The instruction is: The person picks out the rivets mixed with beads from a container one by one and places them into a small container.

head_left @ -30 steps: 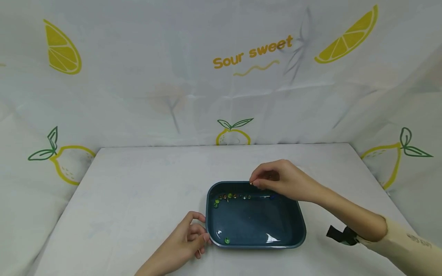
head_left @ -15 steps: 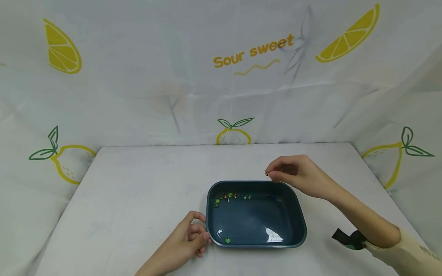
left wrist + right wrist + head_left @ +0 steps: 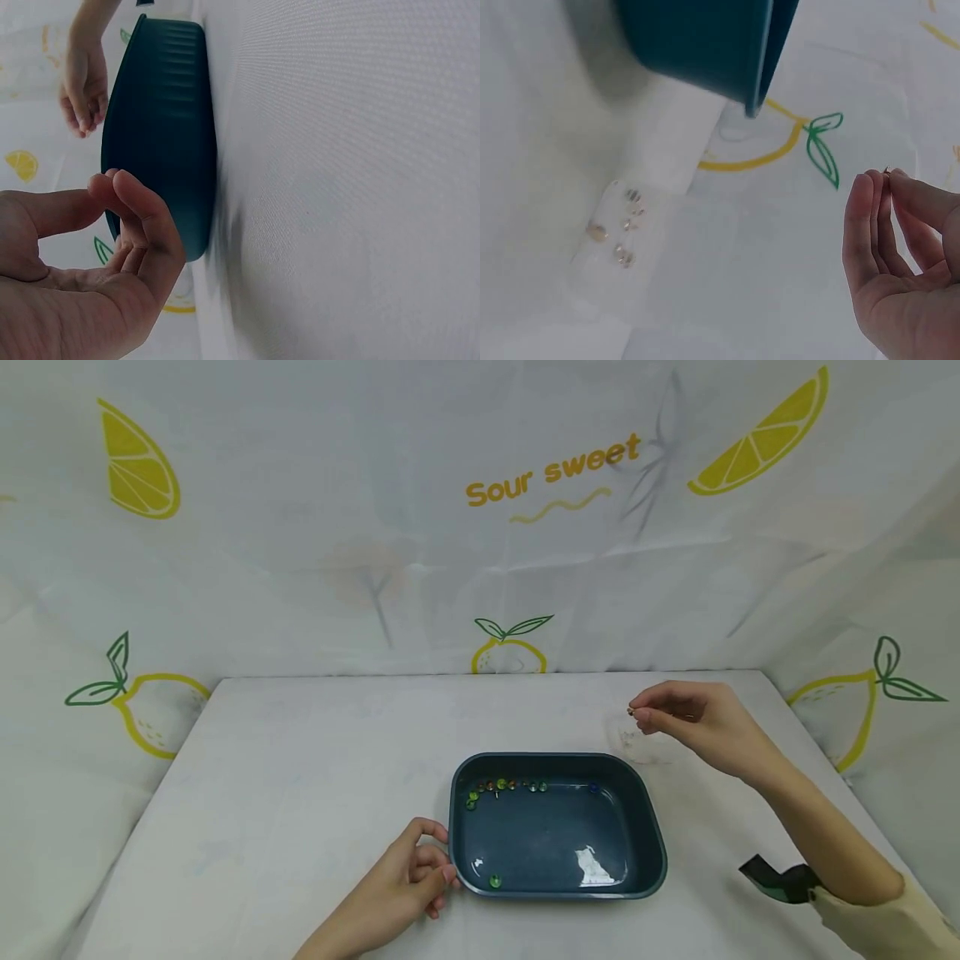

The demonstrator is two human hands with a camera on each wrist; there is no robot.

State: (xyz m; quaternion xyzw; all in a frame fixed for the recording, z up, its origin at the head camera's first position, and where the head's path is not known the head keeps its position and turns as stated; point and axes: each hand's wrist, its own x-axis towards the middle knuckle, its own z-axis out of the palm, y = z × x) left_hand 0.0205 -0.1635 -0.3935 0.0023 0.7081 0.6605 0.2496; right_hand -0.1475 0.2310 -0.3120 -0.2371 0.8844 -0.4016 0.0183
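Observation:
A dark blue rectangular basin (image 3: 555,843) stands on the white-covered table. Several small coloured beads lie inside, mostly in a row along the far left (image 3: 502,785), with a green bead (image 3: 495,881) at the near left and a blue bead (image 3: 594,787) at the far right. With bent fingers, my left hand (image 3: 405,877) holds the basin's near left corner at the rim. Beyond the far right corner, my right hand (image 3: 697,722) is raised and pinches a tiny golden bead (image 3: 631,712) between thumb and fingertips. That bead is mostly hidden in the right wrist view.
Below my right hand, a clear, thin tray or bag (image 3: 630,232) holds several small clear and golden beads. It is faint in the head view. A black strap (image 3: 780,877) hangs from my right sleeve. A cloth wall (image 3: 337,527) with lemon prints rises behind the table.
My right hand has moved right and away from me, from over the basin's far rim to above the clear tray or bag, still pinching the golden bead. My left hand has stayed put.

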